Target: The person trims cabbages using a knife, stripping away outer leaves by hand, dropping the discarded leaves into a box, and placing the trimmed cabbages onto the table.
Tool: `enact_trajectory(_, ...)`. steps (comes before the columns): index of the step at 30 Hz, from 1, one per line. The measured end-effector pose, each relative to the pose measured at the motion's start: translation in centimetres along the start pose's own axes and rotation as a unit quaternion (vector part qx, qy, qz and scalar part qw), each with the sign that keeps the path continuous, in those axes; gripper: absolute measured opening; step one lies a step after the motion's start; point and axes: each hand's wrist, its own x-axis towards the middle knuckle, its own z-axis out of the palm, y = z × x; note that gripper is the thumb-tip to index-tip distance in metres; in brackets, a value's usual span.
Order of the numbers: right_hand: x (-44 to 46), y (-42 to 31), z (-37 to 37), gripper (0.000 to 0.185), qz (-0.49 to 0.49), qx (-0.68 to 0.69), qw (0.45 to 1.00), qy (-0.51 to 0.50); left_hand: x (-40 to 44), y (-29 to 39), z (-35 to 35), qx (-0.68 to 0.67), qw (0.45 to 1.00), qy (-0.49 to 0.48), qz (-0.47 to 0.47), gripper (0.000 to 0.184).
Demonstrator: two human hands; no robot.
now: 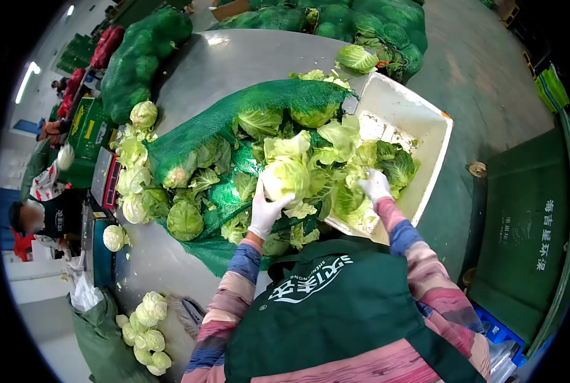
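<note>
My left hand (267,209), in a white glove, grips a pale green cabbage (286,179) from its near left side, thumb spread along the bottom. My right hand (375,185), also gloved, is closed on a loose cabbage leaf (350,198) at the left edge of a white box (433,159); its fingertips are partly hidden. Torn outer leaves lie between the two hands and inside the box. Around the held cabbage, more heads sit in and on an opened green mesh sack (208,115), including a whole cabbage (185,221) on the left.
A metal table (234,54) carries the sack and a row of trimmed cabbages (134,180). Filled mesh sacks (377,29) stand behind. At right is a large green bin (521,236). A co-worker (52,210) is at the left, and several peeled cabbages (146,329) lie lower left.
</note>
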Motion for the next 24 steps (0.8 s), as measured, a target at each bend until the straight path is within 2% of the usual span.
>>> enact_trajectory(1, 0.1, 1.0, -0.1, 0.060, -0.016, -0.049, 0.998, 0.025, 0.3, 0.4, 0.9, -0.139, 0.987, 0.043, -0.067, 0.103)
enact_trajectory(2, -1.1, 0.6, -0.2, 0.068, -0.099, -0.111, 0.979, 0.139, 0.7, -0.2, 1.8, -0.146, 0.984, 0.095, -0.049, 0.103)
enact_trajectory(3, -2.3, -1.6, -1.8, 0.068, -0.097, -0.111, 0.979, 0.141, 0.8, 0.2, 1.9, -0.147, 0.984, 0.092, -0.048, 0.103)
enact_trajectory(5, -5.2, -6.9, -4.4, 0.069, -0.014, 0.091, 0.995, -0.022, 0.8, 2.2, 2.3, 0.107, 0.992, 0.058, 0.016, 0.105)
enact_trajectory(6, -5.1, -7.2, -2.3, 0.069, -0.050, 0.162, 0.985, -0.042, 1.1, 3.7, 1.9, 0.274, 0.961, -0.034, 0.015, 0.108)
enact_trajectory(7, -5.3, -7.8, -0.8, 0.069, -0.053, 0.214, 0.973, -0.069, 1.4, 4.8, 2.4, 0.273, 0.961, -0.040, 0.015, 0.108)
enact_trajectory(8, -5.5, -8.3, 0.7, 0.068, -0.054, 0.264, 0.958, -0.096, 1.8, 5.8, 2.9, 0.415, 0.902, -0.073, 0.094, 0.110)
enact_trajectory(9, -5.5, -9.2, 1.2, 0.068, -0.024, 0.297, 0.946, -0.127, 2.6, 6.3, 3.4, 0.544, 0.814, -0.102, 0.175, 0.111)
enact_trajectory(10, -5.3, -9.6, 1.0, 0.068, -0.022, 0.300, 0.946, -0.122, 3.6, 6.5, 3.8, 0.548, 0.789, -0.100, 0.258, 0.106)
enact_trajectory(11, -5.2, -10.0, 0.5, 0.069, -0.011, 0.331, 0.935, -0.126, 4.5, 6.0, 3.7, 0.548, 0.788, -0.105, 0.260, 0.106)
enact_trajectory(13, -5.6, -10.5, -0.4, 0.069, 0.001, 0.364, 0.923, -0.127, 6.0, 4.8, 3.2, 0.487, 0.835, -0.162, 0.198, 0.098)
enact_trajectory(15, -5.9, -11.1, -1.3, 0.070, -0.035, 0.297, 0.946, -0.122, 6.6, 5.5, 3.4, 0.499, 0.834, -0.151, 0.180, 0.098)
enact_trajectory(16, -5.8, -11.3, -1.1, 0.074, -0.067, 0.230, 0.963, -0.126, 6.9, 5.8, 3.5, 0.507, 0.839, -0.137, 0.138, 0.100)
enact_trajectory(17, -5.6, -11.4, -0.4, 0.074, -0.065, 0.232, 0.963, -0.123, 7.2, 5.9, 3.7, 0.515, 0.843, -0.123, 0.098, 0.101)
enact_trajectory(19, -5.3, -11.3, 1.2, 0.080, -0.093, 0.088, 0.989, -0.077, 7.1, 5.6, 4.1, 0.526, 0.834, -0.120, 0.117, 0.103)
enact_trajectory(23, -5.4, -13.1, -0.6, 0.081, -0.058, 0.055, 0.993, -0.091, 5.8, 5.5, 4.6, 0.528, 0.836, -0.090, 0.119, 0.101)
enact_trajectory(24, -5.0, -12.9, -0.6, 0.080, -0.073, 0.046, 0.992, -0.087, 5.6, 5.0, 4.5, 0.507, 0.850, -0.076, 0.118, 0.101)
